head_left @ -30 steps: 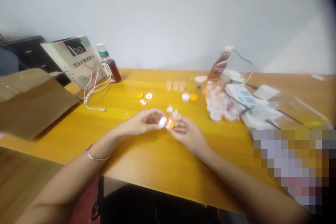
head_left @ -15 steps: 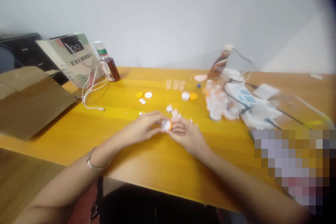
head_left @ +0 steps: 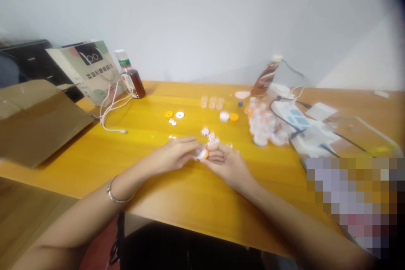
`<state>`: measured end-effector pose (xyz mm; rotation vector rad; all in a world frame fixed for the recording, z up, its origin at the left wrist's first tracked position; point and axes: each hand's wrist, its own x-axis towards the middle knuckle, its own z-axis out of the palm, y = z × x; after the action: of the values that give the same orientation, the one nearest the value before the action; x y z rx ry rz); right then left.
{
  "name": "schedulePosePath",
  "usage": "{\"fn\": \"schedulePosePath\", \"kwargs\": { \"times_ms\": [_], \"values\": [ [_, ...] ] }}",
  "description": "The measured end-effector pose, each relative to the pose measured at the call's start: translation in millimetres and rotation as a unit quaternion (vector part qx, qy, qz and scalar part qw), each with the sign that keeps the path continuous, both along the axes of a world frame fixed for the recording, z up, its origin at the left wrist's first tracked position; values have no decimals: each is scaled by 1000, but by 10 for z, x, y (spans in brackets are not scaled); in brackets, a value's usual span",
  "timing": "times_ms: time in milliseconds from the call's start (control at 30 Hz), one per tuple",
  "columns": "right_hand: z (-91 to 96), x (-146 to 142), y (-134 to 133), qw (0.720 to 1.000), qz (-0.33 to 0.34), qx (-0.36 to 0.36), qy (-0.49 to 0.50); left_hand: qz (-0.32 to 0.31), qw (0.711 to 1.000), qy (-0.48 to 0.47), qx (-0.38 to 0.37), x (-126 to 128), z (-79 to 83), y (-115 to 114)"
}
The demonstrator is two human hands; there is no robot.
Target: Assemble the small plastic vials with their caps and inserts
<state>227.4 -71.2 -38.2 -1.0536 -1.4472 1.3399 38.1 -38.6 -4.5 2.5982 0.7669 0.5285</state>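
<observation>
Pressing white-and-orange capsule [head_left: 201,153] between hands

Single head-worn camera, looking forward and down across the wooden table [head_left: 190,194] toward the white wall [head_left: 202,17]. Both forearms enter from the bottom edge; mid-table lies at close range.

orange-and-white cap [head_left: 201,153], yellow table [head_left: 190,185]

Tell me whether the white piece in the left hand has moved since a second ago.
Yes. The white piece now presses against the orange piece; earlier they sat side by side, both nearer the yellow ring.
</observation>
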Motion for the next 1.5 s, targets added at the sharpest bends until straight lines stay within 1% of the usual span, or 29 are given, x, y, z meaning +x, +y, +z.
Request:
{"fn": "schedulePosePath", "kwargs": {
  "times_ms": [100,233,400,633,800,1000,1100,1200,1267,1367,1433,1500],
  "values": [
    [-2,-13,-5,1000,7,-6,0,1,1000,16,3,-9,6,-7],
    [3,-30,-13,1000,0,-14,-1,17,999,38,13,3,16,-25],
    [26,-43,-29,1000,4,-20,-2,23,999,45,18,21,2,-30],
    [-4,-36,-6,999,-2,-35,7,-5,999,42,27,13,-27,-19],
    [3,-27,11,999,-5,-49,12,-27,999,31,15,-22,-15,31],
    [97,-19,17,995,-24,-99,-3,-19,999,26,20,-44,-9,54],
    [92,-24,30,993,-24,-113,-6,4,999,42,31,-37,-21,47],
    [55,-29,46,993,-2,-115,3,13,998,54,24,-35,-27,42],
    [29,-30,55,994,2,-110,13,11,998,52,18,-43,-15,43],
    [-10,-26,72,994,-13,-105,22,13,999,33,23,-79,43,50],
    [-44,-21,88,994,-22,-103,26,24,999,21,29,-118,96,54],
    [-81,-14,108,994,-29,-96,31,37,998,32,26,-160,135,55]
  ]
}}
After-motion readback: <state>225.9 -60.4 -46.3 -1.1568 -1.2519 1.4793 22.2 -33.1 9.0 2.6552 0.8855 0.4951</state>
